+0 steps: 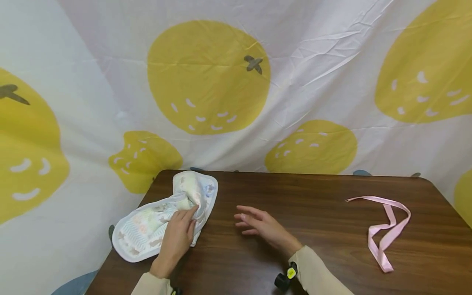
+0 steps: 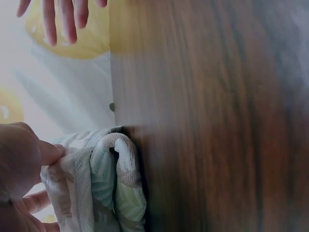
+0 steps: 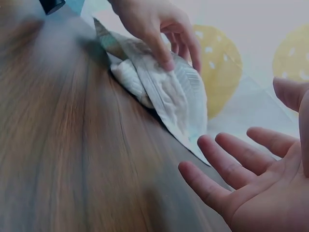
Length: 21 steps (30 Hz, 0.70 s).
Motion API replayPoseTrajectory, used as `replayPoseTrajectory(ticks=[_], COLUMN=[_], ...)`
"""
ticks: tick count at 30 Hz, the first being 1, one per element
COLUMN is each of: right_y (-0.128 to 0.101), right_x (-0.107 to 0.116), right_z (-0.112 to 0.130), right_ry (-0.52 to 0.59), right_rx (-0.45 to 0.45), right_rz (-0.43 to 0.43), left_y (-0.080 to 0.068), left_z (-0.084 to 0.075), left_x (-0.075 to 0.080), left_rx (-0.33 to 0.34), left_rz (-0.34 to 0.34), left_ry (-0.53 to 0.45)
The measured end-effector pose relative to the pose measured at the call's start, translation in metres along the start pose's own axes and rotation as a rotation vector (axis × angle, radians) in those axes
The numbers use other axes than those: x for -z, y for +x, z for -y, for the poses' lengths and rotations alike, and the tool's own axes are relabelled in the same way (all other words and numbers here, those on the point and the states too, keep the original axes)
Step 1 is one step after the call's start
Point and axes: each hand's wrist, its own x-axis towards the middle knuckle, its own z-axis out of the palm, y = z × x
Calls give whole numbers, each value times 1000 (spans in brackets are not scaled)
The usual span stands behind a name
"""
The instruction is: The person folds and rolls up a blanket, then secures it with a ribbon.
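The left hand [image 1: 176, 235] pinches a fold of a printed cloth [image 1: 147, 229], thumb on the near face and fingers behind, knuckles bent and wrist angled so that its beige sleeve [image 1: 149, 284] comes in from seven o'clock in the head view. At the left hand's three o'clock, clear of the cloth, the right hand [image 1: 271, 231] hangs over the counter [image 1: 280, 188] holding nothing, fingers spread and slightly bent towards nine o'clock, the palm showing in the right wrist view; its own sleeve [image 1: 321, 272] trails to four o'clock. The cloth lies doubled over at the counter's left side, one rounded end at the left hand's nine o'clock, another at one. A pink ribbon [image 1: 395, 230] lies loosely looped at the right hand's three o'clock.
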Motion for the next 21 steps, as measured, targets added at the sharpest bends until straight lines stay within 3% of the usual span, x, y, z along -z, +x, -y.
replayPoseTrajectory(ticks=[10,21], right_y=[13,25], right_x=[-20,-41], right_z=[-8,-15], right_ry=[188,261], right_rx=[-88,-166], right_rz=[-71,-155], left_y=[0,6], left_z=[-12,-27], left_x=[-4,-7], left_rx=[57,100], left_rz=[-15,24], left_ry=[-126,-221])
